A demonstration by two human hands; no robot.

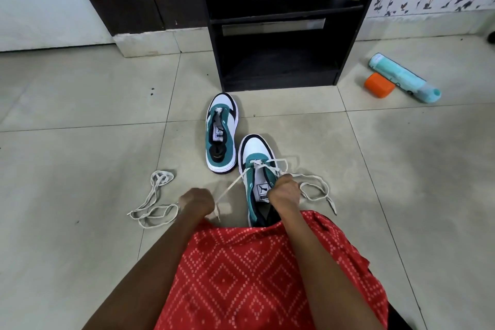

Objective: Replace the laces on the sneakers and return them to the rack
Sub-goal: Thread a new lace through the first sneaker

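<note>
A loose lace (pixel 154 203) is lying just left of the left hand (pixel 197 202), which is pinching one end of the lace (pixel 230 187) running taut to the sneaker (pixel 255 151). The right hand (pixel 284 191) is gripping that lace over the sneaker's tongue. Beyond both grips, the second sneaker (pixel 221 131) is sitting before the rack (pixel 278 35).

You work over a floor (pixel 80 94) of smooth, faintly glossy tile. Your sneakers (pixel 255 149) show smooth white leather and matt teal suede; the laces (pixel 154 211) are flat woven cloth, the rack (pixel 278 83) dark matt wood.
</note>
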